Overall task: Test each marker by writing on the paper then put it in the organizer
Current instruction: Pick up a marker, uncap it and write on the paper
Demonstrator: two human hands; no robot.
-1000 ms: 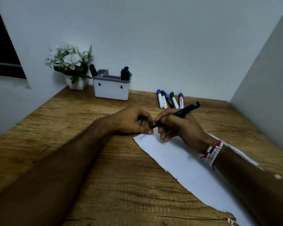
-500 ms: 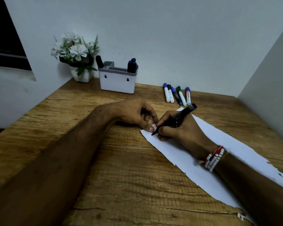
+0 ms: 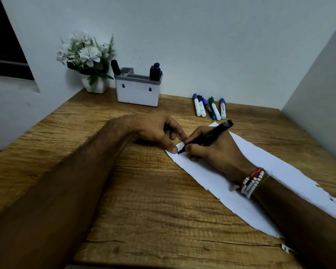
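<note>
**Head view.** A slim black marker pen [image 3: 208, 135] was gripped in the right hand [image 3: 217, 154], pinched between thumb and curled fingers. Its body was slanted up and away to the right, and its tip was set on a long sheet of white paper [image 3: 279, 171] with torn edges, close to the sheet's far left corner. Faint marks were seen beside the tip. The sheet was laid diagonally on a wood-grain table [image 3: 144, 200], and the right wrist, ringed by a red-and-white beaded bracelet [image 3: 252, 182], was rested upon it. The same corner was pressed flat by the thumb [image 3: 172, 148] of the left hand [image 3: 155, 129]. That hand's other fingers were curled under, and whether anything was enclosed in them could not be told.

Against the back wall was stood a white rectangular organizer [image 3: 138, 92] with a grey rim. One black-capped marker [image 3: 115, 67] was leaned in its left compartment and a cluster of dark blue markers [image 3: 155, 71] was held in its right one. To its right, five loose markers [image 3: 209, 107] were laid side by side on the table, just beyond the paper. A white pot of white flowers [image 3: 85, 59] was placed left of the organizer.
</note>
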